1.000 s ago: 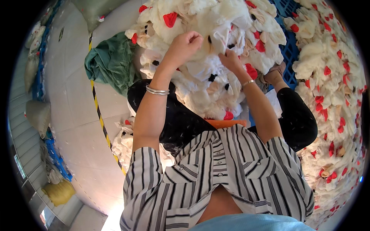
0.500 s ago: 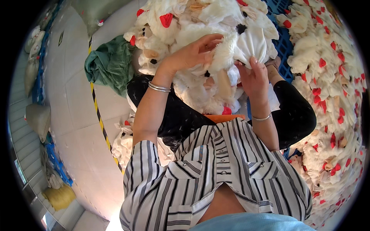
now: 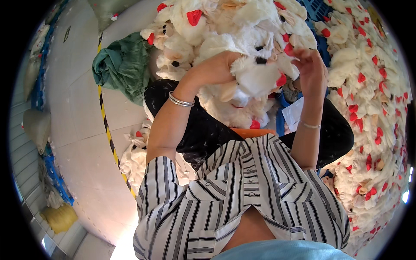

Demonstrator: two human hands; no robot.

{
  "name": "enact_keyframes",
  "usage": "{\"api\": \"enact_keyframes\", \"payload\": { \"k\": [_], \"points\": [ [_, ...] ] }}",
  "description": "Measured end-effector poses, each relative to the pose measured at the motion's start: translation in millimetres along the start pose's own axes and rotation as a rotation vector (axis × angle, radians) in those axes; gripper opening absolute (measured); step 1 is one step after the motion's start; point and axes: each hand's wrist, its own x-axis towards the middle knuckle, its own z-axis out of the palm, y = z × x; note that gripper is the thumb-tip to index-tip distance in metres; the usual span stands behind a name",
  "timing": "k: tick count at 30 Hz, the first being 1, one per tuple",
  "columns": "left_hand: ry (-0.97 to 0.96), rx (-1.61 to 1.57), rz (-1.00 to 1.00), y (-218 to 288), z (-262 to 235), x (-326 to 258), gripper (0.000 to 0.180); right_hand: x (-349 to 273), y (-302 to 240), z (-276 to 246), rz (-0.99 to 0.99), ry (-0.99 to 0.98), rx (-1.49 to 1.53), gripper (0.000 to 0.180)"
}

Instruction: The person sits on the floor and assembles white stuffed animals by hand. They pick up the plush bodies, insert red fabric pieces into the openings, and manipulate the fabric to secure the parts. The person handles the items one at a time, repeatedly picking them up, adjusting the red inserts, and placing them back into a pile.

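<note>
I hold a white plush toy skin (image 3: 255, 78) with black and red spots up in front of me. My left hand (image 3: 216, 69) grips its left side, a silver bangle on that wrist. My right hand (image 3: 310, 65) pinches its right edge near a red patch, fingers curled. Under the toy, more white plush pieces (image 3: 234, 112) lie heaped on my lap over dark trousers (image 3: 203, 134).
A big heap of white plush skins with red patches (image 3: 368, 86) surrounds me ahead and at right. A blue crate (image 3: 318, 11) shows at top. A green cloth bag (image 3: 123, 65) lies left on the floor by a yellow-black striped line (image 3: 106, 130). A yellow sack (image 3: 60, 216) sits lower left.
Both hands have lifted one plush skin out of the pile and raised it closer; my right hand has moved up and to the right along its edge.
</note>
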Motion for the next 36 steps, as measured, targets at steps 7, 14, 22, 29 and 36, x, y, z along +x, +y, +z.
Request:
{"api": "enact_keyframes", "payload": {
  "k": [7, 14, 22, 29, 36],
  "points": [
    [-0.258, -0.322, 0.290, -15, 5, 3, 0.044, -52, 57, 63, 0.756, -0.277, 0.431, 0.036],
    [0.196, 0.003, 0.418, -9, 25, 17, 0.044, -53, 52, 45, 0.626, -0.286, 0.304, 0.041],
    [0.109, -0.120, -0.003, -7, 17, 17, 0.040, -19, 66, 42, 0.322, -0.012, 0.156, 0.045],
    [0.201, -0.067, 0.101, -27, 20, 22, 0.035, -20, 55, 44, 0.295, 0.038, 0.071, 0.037],
    [0.270, 0.163, -0.118, -23, -18, 4, 0.028, -7, 32, 7, 0.137, 0.370, 0.106, 0.018]
  ]
}}
